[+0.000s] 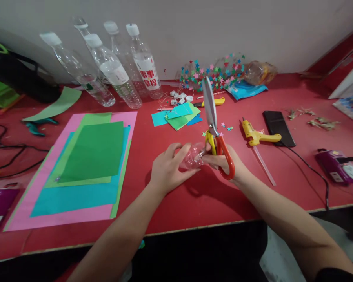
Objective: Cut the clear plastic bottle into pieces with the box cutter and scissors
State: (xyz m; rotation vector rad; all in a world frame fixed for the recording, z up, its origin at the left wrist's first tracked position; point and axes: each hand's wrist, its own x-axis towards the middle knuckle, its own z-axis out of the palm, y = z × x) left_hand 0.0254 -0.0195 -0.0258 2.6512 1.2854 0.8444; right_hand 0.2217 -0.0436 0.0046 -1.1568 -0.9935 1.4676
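A clear plastic bottle piece (191, 156) lies sideways low over the red table. My left hand (169, 168) is wrapped round its left end, thumb below and fingers above. At its right end is my right hand (223, 160), which also holds scissors (213, 113) with one red and one yellow handle. The scissor blades point up and away from the bottle piece, apparently closed together. My right fingertips touch the end of the plastic; part of that end is hidden behind them.
Coloured paper sheets (91, 152) lie on the red table (170, 215) at left. Several bottles (147, 72) stand along the wall. Small paper pieces (179, 113), a yellow cutter (213, 102) and star decorations (211, 74) are behind my hands. A glue gun (259, 135) and phone (279, 127) lie at right.
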